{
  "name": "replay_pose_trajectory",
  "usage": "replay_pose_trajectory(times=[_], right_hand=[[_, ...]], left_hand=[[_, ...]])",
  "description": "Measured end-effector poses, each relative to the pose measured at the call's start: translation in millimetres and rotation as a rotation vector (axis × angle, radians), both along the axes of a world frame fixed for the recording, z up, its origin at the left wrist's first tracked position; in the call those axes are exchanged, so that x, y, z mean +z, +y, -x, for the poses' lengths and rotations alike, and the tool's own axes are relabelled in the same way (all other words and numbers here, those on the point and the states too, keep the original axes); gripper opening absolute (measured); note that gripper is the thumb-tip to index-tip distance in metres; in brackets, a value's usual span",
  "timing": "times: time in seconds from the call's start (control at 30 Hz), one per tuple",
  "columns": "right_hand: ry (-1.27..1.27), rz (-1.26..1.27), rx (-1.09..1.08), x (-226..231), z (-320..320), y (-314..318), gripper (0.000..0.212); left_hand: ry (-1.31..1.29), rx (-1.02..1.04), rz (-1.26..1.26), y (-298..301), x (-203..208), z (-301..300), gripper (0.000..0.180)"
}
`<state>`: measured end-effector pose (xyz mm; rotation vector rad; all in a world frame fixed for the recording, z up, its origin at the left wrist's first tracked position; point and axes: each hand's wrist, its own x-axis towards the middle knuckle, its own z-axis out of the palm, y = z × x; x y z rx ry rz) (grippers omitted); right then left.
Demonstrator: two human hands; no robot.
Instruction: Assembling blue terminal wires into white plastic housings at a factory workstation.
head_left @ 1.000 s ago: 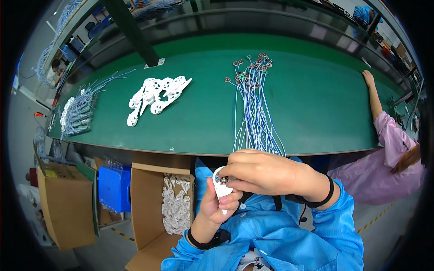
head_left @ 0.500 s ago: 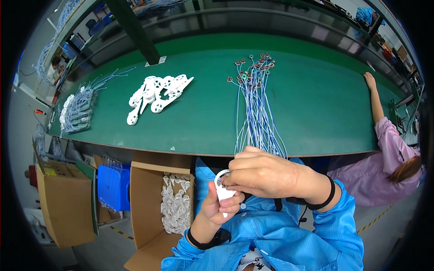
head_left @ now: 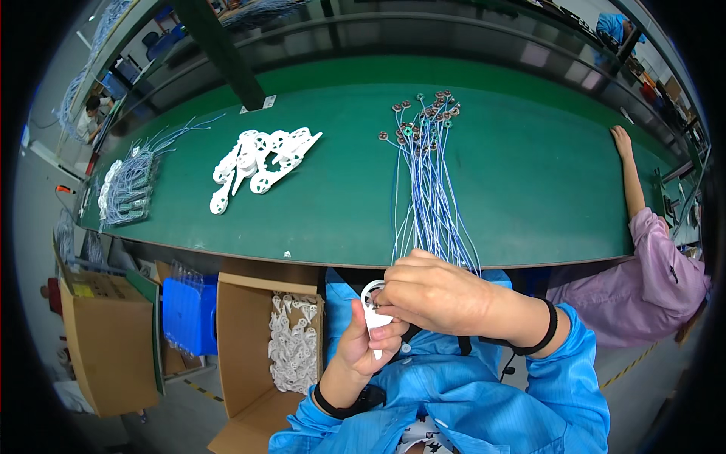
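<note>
Hands together at white piece

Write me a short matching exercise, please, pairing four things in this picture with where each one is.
Things:
1. Wire bundle
2. Ring-topped white part
3. Open carton
4. Loose pile of white parts

Places:
A. Below the bench edge, left of the hands
B. On the bench, near the foot of the dark post
C. In the left hand's grip
D. On the bench, straight beyond the right hand

Right pairs: 1-D, 2-C, 3-A, 4-B
</note>
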<state>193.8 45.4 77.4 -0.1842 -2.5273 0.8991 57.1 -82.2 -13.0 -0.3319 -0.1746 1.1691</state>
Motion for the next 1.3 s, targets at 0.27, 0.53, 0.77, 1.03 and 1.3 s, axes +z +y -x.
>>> replay_pose_trajectory(times=[0.27,0.53,0.77,1.03,1.3], right_hand=[[-0.063,0.238,0.004,11.9,-6.8,13.2,0.021],[-0.082,0.436,-0.071,22.9,-9.1,34.8,0.037],[-0.145,0.873,-0.040,46.8,-1.3,71.0,0.030],[0.796,0.979,-0.819,14.4,-115.5,343.3,0.017],[0.470,0.890,-1.572,-107.0,-241.4,450.8,0.034]], left_hand=[[0.018,-0.025,0.000,12.3,6.4,3.1,0.053],[0.086,-0.040,-0.013,29.0,19.6,4.7,0.057],[0.374,-0.033,-0.169,40.5,40.2,7.5,0.092],[0.716,0.007,-0.436,47.8,40.2,32.6,0.049],[1.438,0.180,-0.022,79.7,44.2,73.5,0.020]])
